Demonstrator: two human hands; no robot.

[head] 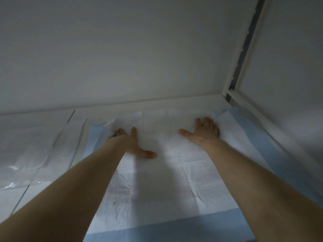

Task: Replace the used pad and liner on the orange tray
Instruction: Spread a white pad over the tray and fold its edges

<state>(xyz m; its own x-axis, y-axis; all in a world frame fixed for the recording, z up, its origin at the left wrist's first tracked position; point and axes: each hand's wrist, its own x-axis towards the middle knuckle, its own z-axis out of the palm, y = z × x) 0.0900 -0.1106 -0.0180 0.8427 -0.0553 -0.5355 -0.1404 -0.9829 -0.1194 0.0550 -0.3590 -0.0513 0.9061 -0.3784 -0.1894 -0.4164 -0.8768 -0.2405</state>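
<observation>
Though no orange shows anywhere, I judge the tray lies under the pad, inside this white-walled enclosure [139, 58]. The white pad with its blue border [166, 180] is spread across the floor and reaches the back wall. It is creased, its far edge is rumpled, and its far right corner [227, 123] is folded over. Just beside it on the left lies a sheet of clear plastic [35, 145]; whether that is the liner I cannot tell.

My left hand [132, 144] presses palm-down on the pad, thumb and forefinger spread, its outer fingers bent into the rumpled far edge. My right hand [202, 133] lies flat with fingers splayed, touching the folded corner. Neither hand grips anything.

I take this to be the laying of the fresh pad. Next I should flatten that corner and sweep outward to smooth the creases.
</observation>
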